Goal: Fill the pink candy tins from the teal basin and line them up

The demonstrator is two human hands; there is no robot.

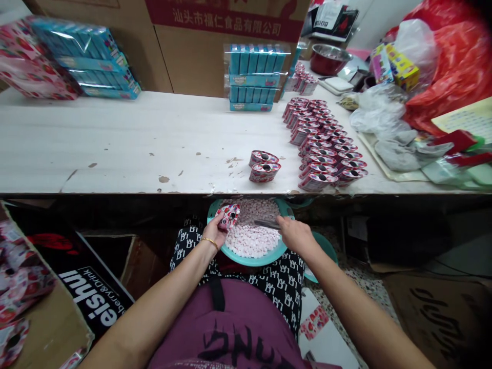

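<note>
My left hand [216, 229] grips a small printed candy box [229, 216] in pink and red, its dark round opening facing up. In my right hand [295, 233] is a flat grey metal scoop [268, 224], reaching over the candies. Both hands are above a teal basin [239, 259] on my lap. Small pale pink and white candies [251, 240] fill much of it. On the table just ahead stand two similar boxes [264, 172], one behind the other, openings upward.
Rows of similar boxes [321, 154] stand on the white table [126, 148]. Blue wrapped packs [253, 77] lean on a cardboard carton [192, 64]. Plastic bags [384, 115] and a metal bowl [329, 57] crowd the right. An open carton [57, 328] at lower left holds more printed boxes.
</note>
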